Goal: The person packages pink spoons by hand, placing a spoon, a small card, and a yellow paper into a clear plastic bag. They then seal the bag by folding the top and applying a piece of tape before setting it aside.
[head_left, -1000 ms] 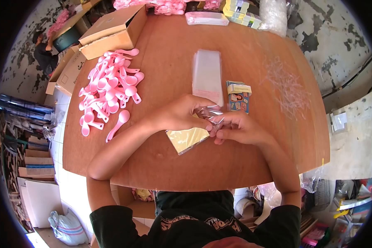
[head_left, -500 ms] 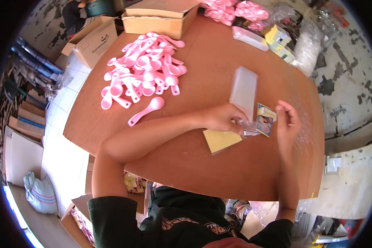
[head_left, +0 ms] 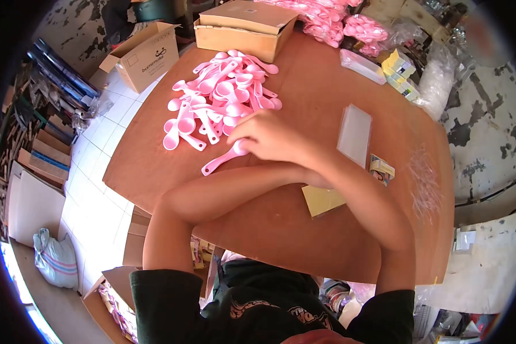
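Note:
My right hand (head_left: 269, 137) reaches across my left arm, its fingers closed at the bowl end of a single pink scoop (head_left: 221, 161) with a hole in its handle. Just beyond lies a pile of pink scoops (head_left: 223, 94). My left hand (head_left: 316, 176) is mostly covered by my right forearm, so its fingers and anything in them are hidden. Under that crossing sits a yellow pad of paper (head_left: 322, 202), partly covered. A stack of clear plastic sleeves (head_left: 355, 135) lies beyond my right forearm, with a small printed box (head_left: 382, 170) near it.
A cardboard box (head_left: 241, 40) stands at the table's far edge, beside bagged pink scoops (head_left: 364, 31). Farther right are a clear packet (head_left: 362, 66), yellow boxes (head_left: 399, 71) and a plastic roll (head_left: 436, 86). Thin clear strips (head_left: 425, 183) lie at the right.
My right hand has swung left from beside the small box, over my left arm, to the single scoop. My left hand, earlier holding clear plastic, is now mostly hidden. The view has shifted slightly.

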### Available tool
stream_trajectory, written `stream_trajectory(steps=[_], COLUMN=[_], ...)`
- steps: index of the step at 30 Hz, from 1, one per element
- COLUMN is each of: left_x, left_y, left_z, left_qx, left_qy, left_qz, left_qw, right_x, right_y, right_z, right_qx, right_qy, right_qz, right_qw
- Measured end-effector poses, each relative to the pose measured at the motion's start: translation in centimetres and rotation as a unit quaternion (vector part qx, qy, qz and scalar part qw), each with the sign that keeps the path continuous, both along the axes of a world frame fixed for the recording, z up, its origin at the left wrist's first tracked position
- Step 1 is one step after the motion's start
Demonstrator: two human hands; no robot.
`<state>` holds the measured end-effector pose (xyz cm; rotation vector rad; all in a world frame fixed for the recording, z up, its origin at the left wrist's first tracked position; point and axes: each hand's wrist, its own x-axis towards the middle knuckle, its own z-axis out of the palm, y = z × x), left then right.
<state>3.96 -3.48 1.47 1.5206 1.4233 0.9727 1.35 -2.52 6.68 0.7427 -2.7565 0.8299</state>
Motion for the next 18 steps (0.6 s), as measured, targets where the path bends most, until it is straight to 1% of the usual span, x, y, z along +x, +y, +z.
stream_trajectory(steps=[2, 3, 5, 8, 9, 12, 13, 14, 16, 17, 18], left_x=[0.0, -0.1, -0.1, -0.1, -0.1, 0.0, 0.0, 0.1, 0.3, 0.4, 0.5], left_y=[-0.6, -0.9, -1.3, -1.8, -1.9, -2.2, -2.2, -2.2, -2.0, -1.9, -1.7], left_z=[0.2, 0.3, 0.8, 1.4, 1.7, 2.5, 2.7, 2.9, 3.3, 3.4, 3.6], left_qx=[0.057, 0.073, 0.089, 0.101, 0.105, 0.12, 0.125, 0.131, 0.138, 0.142, 0.145], left_qy=[-0.021, -0.028, -0.042, -0.057, -0.062, -0.082, -0.087, -0.094, -0.104, -0.11, -0.113], left_qz=[-0.014, -0.016, -0.019, -0.019, -0.02, -0.025, -0.027, -0.03, -0.038, -0.042, -0.045], left_qw=[0.998, 0.997, 0.995, 0.993, 0.992, 0.989, 0.988, 0.986, 0.984, 0.983, 0.982], right_x=[0.1, -0.2, -0.8, -1.7, -1.9, -1.5, -1.4, -0.9, 0.7, 2.2, 3.6], right_y=[-2.0, -2.8, -3.9, -4.6, -4.6, -4.3, -4.1, -3.7, -2.5, -1.5, -0.4], right_z=[0.5, 0.3, -0.2, -0.7, -0.9, -1.1, -1.0, -0.4, 0.7, 1.3, 2.2], right_qx=[0.051, 0.049, 0.097, 0.107, 0.115, 0.118, 0.117, 0.118, 0.012, -0.052, -0.105], right_qy=[-0.035, -0.034, -0.081, -0.078, -0.055, -0.031, -0.056, -0.055, 0.01, 0.06, 0.082], right_qz=[0.018, 0.015, 0.039, 0.045, 0.057, 0.062, 0.056, 0.05, 0.029, 0.015, -0.002], right_qw=[0.998, 0.998, 0.991, 0.99, 0.99, 0.991, 0.99, 0.99, 0.999, 0.997, 0.991])
